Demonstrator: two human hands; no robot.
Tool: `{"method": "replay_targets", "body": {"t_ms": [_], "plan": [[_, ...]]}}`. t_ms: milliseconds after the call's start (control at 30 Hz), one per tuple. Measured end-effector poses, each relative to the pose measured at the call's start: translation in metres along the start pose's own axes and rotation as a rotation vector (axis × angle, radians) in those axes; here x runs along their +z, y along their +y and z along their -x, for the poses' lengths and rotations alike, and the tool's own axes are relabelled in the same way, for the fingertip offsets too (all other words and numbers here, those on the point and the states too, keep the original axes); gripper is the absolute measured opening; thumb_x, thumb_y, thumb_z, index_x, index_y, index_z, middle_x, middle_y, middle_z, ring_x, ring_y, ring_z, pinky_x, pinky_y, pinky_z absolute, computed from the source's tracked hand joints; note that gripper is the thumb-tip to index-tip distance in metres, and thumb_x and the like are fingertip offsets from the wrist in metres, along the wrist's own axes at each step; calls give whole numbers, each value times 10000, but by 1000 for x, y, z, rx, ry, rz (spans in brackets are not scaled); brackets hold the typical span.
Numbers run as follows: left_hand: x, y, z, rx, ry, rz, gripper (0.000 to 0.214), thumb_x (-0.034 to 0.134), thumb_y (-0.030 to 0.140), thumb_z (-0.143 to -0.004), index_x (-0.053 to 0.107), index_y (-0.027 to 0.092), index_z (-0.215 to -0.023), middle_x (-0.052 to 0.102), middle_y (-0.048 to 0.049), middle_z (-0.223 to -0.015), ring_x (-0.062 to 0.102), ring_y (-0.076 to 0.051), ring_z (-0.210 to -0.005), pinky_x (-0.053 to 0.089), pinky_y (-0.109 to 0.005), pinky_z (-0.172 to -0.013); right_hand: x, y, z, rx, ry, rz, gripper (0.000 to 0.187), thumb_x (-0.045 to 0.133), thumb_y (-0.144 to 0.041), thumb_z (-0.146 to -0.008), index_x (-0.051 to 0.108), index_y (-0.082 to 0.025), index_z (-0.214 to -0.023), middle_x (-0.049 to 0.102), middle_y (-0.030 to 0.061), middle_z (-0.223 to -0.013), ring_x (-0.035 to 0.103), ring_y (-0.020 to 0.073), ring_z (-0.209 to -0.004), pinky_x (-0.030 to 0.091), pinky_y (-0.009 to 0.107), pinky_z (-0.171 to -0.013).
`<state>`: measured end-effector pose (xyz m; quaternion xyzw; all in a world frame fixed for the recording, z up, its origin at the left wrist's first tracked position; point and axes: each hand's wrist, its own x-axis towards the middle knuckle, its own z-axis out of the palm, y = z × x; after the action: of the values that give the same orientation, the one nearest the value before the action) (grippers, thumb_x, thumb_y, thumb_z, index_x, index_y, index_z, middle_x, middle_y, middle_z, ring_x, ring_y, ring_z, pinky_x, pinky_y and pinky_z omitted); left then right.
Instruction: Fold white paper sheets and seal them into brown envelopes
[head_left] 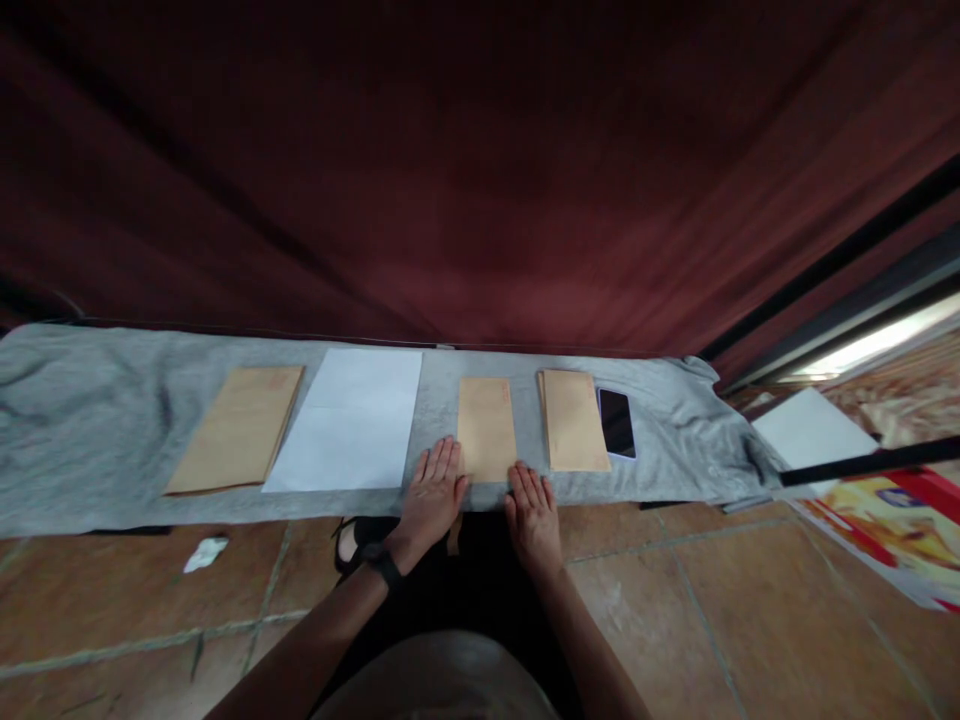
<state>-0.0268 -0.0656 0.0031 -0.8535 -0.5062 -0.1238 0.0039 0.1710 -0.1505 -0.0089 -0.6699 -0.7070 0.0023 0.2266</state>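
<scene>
A single brown paper envelope [486, 428] lies flat on the grey cloth in front of me, with small red print near its top right corner. My left hand [433, 488] rests palm down at its lower left edge, fingers stretched out, a dark band on the wrist. Against its lower right corner lies my right hand [534, 512], flat with fingers extended. Neither hand grips anything. To the right is a stack of similar envelopes [576, 420]. On the left, white paper sheets [352, 420] lie beside larger brown envelopes [238, 428].
A phone [617, 423] sits right of the envelope stack. Grey cloth [679, 440] covers the narrow table. Behind it hangs a dark red curtain [480, 200]. A red and yellow box [892, 530] and a white panel [814, 430] are at the right. Crumpled tissue [205, 553] lies on the tiled floor.
</scene>
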Motion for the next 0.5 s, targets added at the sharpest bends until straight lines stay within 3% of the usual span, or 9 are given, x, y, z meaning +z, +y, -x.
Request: {"method": "replay_targets", "body": {"t_ms": [133,300,500], "plan": [[-7,8,15,11,-22,8,556,347,313,-994,410,80,-1495,396,-150,-1559,293,-262,-1489,241,-469,-1227,0,-5,-9,93,90,-5,440,371,-259,-1018,483,-217,-1442,610,132,-1351,579,295,-1165,434,483,-1002],[-10,12,17,7,-37,7,545,358,292,-993,430,48,-1474,377,-167,-1567,284,-276,-1491,217,-470,-1233,-3,-7,-33,274,61,-48,295,445,-271,-973,654,-177,-1160,655,160,-1059,614,292,-975,497,450,-873],[-9,13,18,8,-28,10,549,349,301,-999,409,60,-1489,357,-160,-1580,251,-269,-1503,194,-472,-1237,-2,3,-50,531,56,-583,198,576,-367,-876,644,-195,-948,679,113,-918,641,264,-896,526,435,-863]]}}
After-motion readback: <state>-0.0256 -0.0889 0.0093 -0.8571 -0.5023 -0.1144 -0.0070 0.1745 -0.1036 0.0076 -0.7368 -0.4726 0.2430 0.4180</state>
